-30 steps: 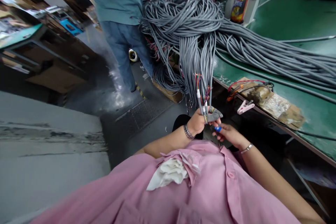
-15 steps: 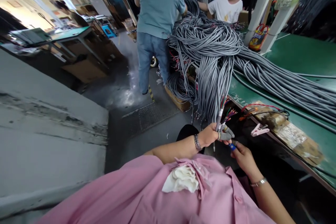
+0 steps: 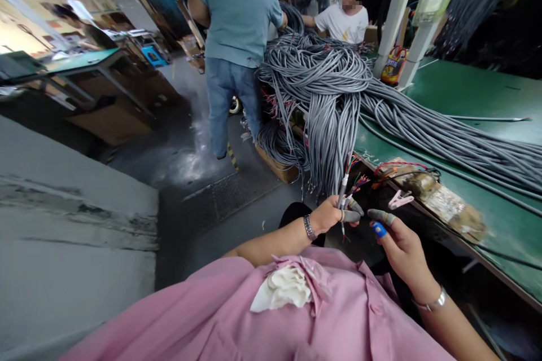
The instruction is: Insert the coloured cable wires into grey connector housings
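My left hand (image 3: 332,215) is closed around a few grey cables (image 3: 341,190). Coloured wires (image 3: 359,181) fan out from their stripped ends above my fingers. A thin cable tip pokes out below the fist. Grey coverings wrap the thumb and a finger of this hand. To its right, my right hand (image 3: 402,245) is apart from the cables, thumb and forefinger spread with nothing visible between them. Blue tape (image 3: 379,229) covers the right thumb, and a grey covering sits on the forefinger. The other right-hand fingers are partly hidden.
A large pile of grey cables (image 3: 317,67) drapes over the green table (image 3: 474,93). A pink clip (image 3: 400,199) and a taped board (image 3: 449,203) lie at its edge. A person in a blue shirt (image 3: 237,11) stands ahead; another in white (image 3: 345,22) is behind the pile.
My right hand has moved away from the left, and its fingers have parted. The left hand keeps its hold on the cables. The whole view has shifted slightly.
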Available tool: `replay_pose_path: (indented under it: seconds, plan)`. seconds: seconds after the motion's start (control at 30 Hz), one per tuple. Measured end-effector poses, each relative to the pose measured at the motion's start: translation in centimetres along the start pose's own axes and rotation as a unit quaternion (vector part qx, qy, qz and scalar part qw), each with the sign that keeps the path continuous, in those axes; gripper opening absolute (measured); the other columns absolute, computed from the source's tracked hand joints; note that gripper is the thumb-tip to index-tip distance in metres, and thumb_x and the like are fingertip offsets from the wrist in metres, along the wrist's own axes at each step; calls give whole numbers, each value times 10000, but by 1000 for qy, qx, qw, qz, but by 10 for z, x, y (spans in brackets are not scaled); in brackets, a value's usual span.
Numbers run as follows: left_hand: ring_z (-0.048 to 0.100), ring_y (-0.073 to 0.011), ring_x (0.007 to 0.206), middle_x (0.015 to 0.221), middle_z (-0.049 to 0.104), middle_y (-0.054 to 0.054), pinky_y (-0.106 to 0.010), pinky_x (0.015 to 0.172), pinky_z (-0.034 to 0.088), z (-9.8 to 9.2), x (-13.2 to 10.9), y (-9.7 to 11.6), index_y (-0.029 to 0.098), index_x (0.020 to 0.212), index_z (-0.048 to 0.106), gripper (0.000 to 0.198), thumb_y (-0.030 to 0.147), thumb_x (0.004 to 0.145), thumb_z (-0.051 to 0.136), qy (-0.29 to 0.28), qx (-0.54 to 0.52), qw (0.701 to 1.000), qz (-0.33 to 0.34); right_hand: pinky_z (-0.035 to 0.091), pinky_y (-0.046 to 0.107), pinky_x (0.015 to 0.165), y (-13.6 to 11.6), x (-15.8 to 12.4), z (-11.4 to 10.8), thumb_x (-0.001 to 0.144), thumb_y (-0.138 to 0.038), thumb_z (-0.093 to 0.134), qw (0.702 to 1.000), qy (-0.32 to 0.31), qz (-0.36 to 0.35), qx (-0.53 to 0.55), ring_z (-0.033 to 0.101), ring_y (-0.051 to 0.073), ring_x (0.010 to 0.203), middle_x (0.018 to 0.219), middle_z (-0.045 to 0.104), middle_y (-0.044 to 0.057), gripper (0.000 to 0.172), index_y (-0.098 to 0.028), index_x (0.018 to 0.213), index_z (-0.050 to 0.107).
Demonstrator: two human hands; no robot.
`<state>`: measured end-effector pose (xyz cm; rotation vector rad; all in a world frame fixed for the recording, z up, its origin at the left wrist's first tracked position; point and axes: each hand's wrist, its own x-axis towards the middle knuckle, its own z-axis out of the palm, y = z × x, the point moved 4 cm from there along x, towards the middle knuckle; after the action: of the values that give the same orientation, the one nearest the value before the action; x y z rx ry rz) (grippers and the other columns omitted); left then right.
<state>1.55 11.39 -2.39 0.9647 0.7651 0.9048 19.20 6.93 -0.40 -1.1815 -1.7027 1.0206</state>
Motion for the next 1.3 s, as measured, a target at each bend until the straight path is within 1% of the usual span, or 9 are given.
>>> replay_pose_path:
  seconds: [0.23,0.37,0.47,0.63,0.83,0.93,1.07,1.17,1.3]
  plan:
    - [591,-126,657,727,657,-34,-267,684,493,13,-5,-1,105,803,705,318,282,578,844,-30,39,998,34,531,343,746,-28,14,14,818,-302,678,997,11,-17,75,629,223,811,945,690,45,346,-279,1162,647]
    - [615,-163,764,829,678,-38,-305,778,499,22,-7,-2,135,862,706,325,253,586,832,-51,83,994,45,502,296,612,-30,18,17,800,-299,698,998,22,-42,40,586,186,666,768,673,31,108,-246,894,706]
    - [626,-197,850,877,689,-50,-326,841,490,25,-10,1,143,890,714,353,276,587,840,-85,131,986,57,512,311,651,-27,13,15,792,-290,708,997,24,-46,61,619,204,713,801,698,49,62,-237,816,728]
    - [642,-208,853,889,695,-87,-326,822,497,19,-21,10,134,919,719,362,390,674,796,-152,131,978,58,531,341,756,-15,-4,8,807,-296,698,990,21,-1,142,649,232,844,942,715,57,162,-265,959,743]
    - [668,-233,934,928,712,-131,-348,860,498,-9,-40,23,127,1028,690,386,413,771,718,-51,31,993,99,519,323,658,-6,-21,-13,851,-342,645,978,48,27,202,614,176,711,1167,657,81,227,-265,1061,690]
    - [674,-182,690,806,708,-100,-287,660,523,-32,-48,25,116,963,687,376,448,786,679,30,8,993,118,514,348,647,1,-25,-23,863,-376,625,967,59,37,243,610,180,649,1063,697,96,228,-262,1053,676]
    - [445,-67,366,539,602,-14,-182,357,293,-54,-53,28,126,836,683,384,504,770,661,113,15,986,124,511,343,632,17,-24,-30,831,-376,668,976,71,38,201,602,186,640,978,720,87,227,-257,1023,684]
    - [368,-39,336,489,549,12,-182,357,256,-50,-47,31,129,789,678,357,485,777,660,129,-3,983,134,510,319,616,28,-20,-20,835,-368,667,985,42,52,161,600,170,621,968,735,75,237,-254,1042,682]
    - [541,-76,480,728,678,-66,-187,408,299,-21,-28,26,114,871,702,327,427,775,689,80,-6,991,111,489,287,576,36,-12,6,838,-381,660,977,-3,98,188,581,141,573,962,741,70,246,-234,1035,671]
